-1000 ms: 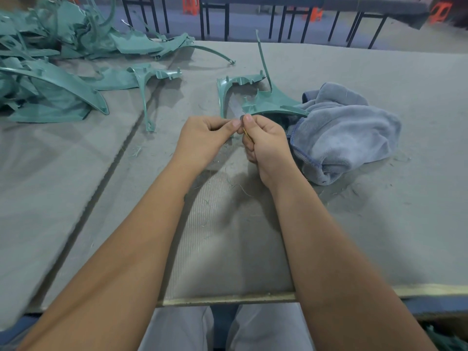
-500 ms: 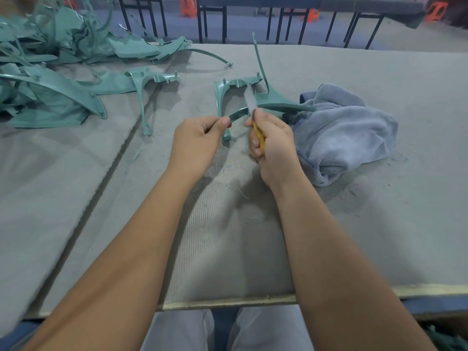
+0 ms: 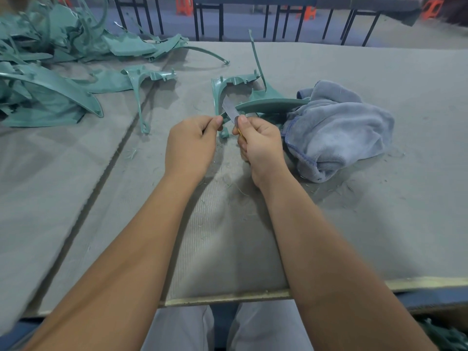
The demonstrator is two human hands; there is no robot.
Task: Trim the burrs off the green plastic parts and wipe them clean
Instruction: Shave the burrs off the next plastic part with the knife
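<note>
A green plastic part (image 3: 268,103) is held just above a grey felt-covered table (image 3: 379,224), its curved, glossy strip running roughly left to right, the right end resting against a crumpled blue-grey towel (image 3: 339,130). From the part's far side a thin rib is seen rising steeply, tipped a little to the left, while a notched bracket section with small pegs is turned toward the left. The strip's near left end is pinched between the thumb and curled fingers of the left hand (image 3: 192,145). A utility knife (image 3: 231,111) is gripped in the right hand (image 3: 260,145), the fingers wrapped around a yellow handle that is mostly hidden, the thumb pressed near the base of the flat grey blade. The blade is angled up and to the left and is laid against the strip's edge. A second green part (image 3: 141,97) of similar forked shape lies flat to the left, and a heap of green plastic parts (image 3: 50,72) is piled at the far left. Fine green shavings (image 3: 235,188) are scattered over the ribbed, fuzzy felt beneath the wrists.
</note>
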